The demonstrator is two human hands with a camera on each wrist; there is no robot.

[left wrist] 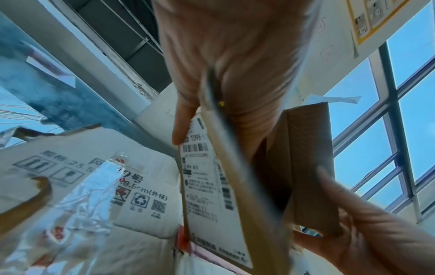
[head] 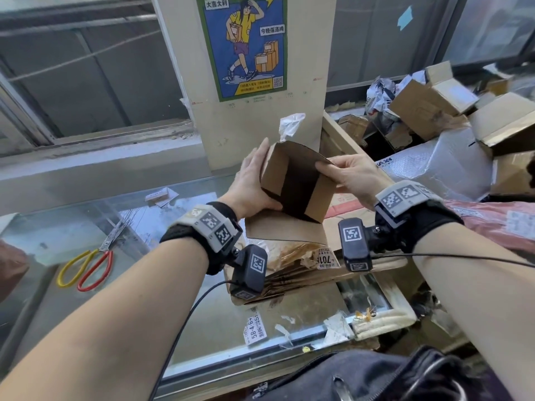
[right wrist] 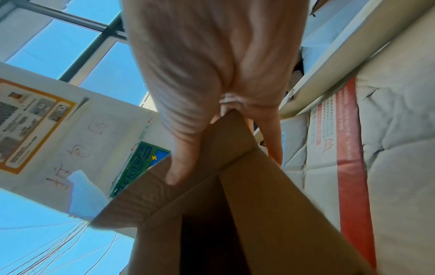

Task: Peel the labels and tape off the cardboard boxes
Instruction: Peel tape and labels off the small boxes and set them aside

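Beyond the dark bag [head: 376, 377] at 6 o'clock, I see the left hand [head: 249, 183] gripping the small box [head: 273, 172] at centre, the right hand [head: 353, 175] pinching its flap [right wrist: 226, 145], the label [left wrist: 204, 186] still stuck, so peeling remains.

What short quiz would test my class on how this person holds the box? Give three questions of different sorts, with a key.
1. Fill in: the white label on the box shows in the ___ wrist view.
2. The right hand pinches the box by: A) a flap; B) the label; C) its bottom.
3. True or false: the left hand holds the scissors.
Key: 1 left; 2 A; 3 false, since the scissors lie on the counter and the left hand grips the box.
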